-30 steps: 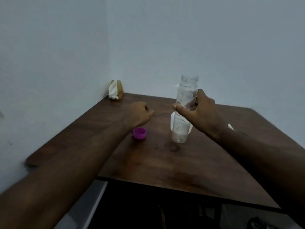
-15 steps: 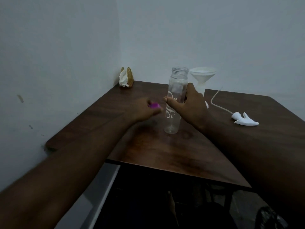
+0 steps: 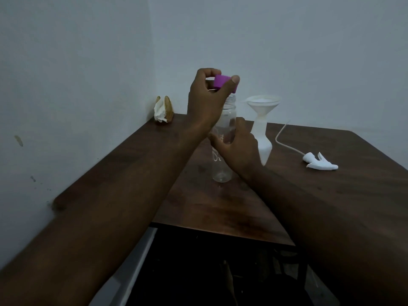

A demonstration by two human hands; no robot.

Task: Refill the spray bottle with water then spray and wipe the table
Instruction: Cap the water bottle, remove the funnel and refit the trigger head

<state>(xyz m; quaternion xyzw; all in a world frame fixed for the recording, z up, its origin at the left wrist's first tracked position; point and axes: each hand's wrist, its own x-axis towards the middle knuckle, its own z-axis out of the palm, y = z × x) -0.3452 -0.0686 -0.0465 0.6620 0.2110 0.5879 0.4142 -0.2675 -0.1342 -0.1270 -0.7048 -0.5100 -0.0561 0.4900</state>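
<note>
Pinching the purple cap [image 3: 223,83] in my left hand [image 3: 205,107] just above the bottle [image 3: 221,171], I'm wrapping my right hand [image 3: 240,149] round its middle on the table [image 3: 331,195]; light, slick plastic, I'm judging.

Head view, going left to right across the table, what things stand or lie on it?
In order: napkin holder → clear bottle → white spray bottle with a funnel in its neck → spray head with its tube.
</note>
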